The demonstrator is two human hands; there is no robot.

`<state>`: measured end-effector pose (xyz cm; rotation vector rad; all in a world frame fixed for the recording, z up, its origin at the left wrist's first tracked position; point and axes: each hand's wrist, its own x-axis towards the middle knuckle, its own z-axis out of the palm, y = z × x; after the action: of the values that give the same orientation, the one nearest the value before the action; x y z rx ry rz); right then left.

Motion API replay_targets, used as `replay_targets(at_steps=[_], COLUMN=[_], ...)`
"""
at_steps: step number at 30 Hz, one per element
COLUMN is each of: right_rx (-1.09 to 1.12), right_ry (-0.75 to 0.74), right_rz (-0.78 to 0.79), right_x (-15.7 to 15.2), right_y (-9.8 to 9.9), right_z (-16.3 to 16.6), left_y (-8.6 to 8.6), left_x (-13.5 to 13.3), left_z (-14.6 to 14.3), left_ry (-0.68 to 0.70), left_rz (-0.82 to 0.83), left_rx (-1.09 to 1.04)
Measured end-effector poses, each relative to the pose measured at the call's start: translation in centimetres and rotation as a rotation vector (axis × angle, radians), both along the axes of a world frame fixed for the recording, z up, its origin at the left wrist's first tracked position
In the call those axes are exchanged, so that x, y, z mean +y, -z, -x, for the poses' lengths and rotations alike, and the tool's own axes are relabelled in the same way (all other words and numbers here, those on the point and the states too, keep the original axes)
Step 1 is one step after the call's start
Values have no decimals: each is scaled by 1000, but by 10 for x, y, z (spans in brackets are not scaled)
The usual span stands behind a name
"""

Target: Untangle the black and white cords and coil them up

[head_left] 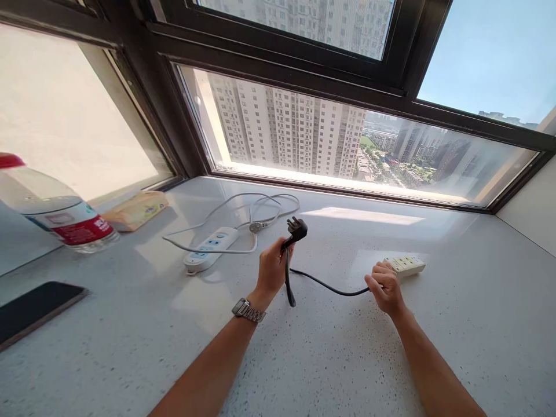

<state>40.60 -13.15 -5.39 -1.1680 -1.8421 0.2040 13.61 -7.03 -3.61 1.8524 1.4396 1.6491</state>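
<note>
My left hand (273, 269), with a metal-band watch on its wrist, is closed round the base of a black three-pin plug (297, 229). The prongs point up and away from me. From the plug a black cord (334, 289) hangs in a loop and runs right along the countertop. It enters my right hand (386, 287), whose fingers are wrapped round the near end of a cream power strip (409, 265). The strip's far end and its sockets show beyond the fingers. What lies under my right palm is hidden.
Left of my left hand lies a white power strip (212, 248) with a loosely looped white cord (226, 202) and its plug (255, 227). Further left are a tissue pack (136, 211), a large water bottle (65, 214) and a phone (39, 310). Dark-framed windows (282, 75) edge the speckled countertop (313, 359).
</note>
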Motion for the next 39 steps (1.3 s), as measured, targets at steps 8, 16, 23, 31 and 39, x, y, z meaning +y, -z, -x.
replay_targets(at_steps=[8,16,23,31,39], right_rx=[240,539,791,428,72], right_ry=[-156,125,-139,-329,-123], right_rz=[123,144,268,-70,-219], right_x=[-24,-23,-36,-45,-19], right_y=[3,18,32,5,9], right_z=[35,58,65,68,43], left_y=[4,4,10,18,-9], left_x=[-41,-67,-74,-67,-66], left_z=[-48,-72,-76,-72,-70], left_ry=[391,645,845,661,672], left_rz=[137,198,193,285,326], left_rx=[137,73,13,-397,-597])
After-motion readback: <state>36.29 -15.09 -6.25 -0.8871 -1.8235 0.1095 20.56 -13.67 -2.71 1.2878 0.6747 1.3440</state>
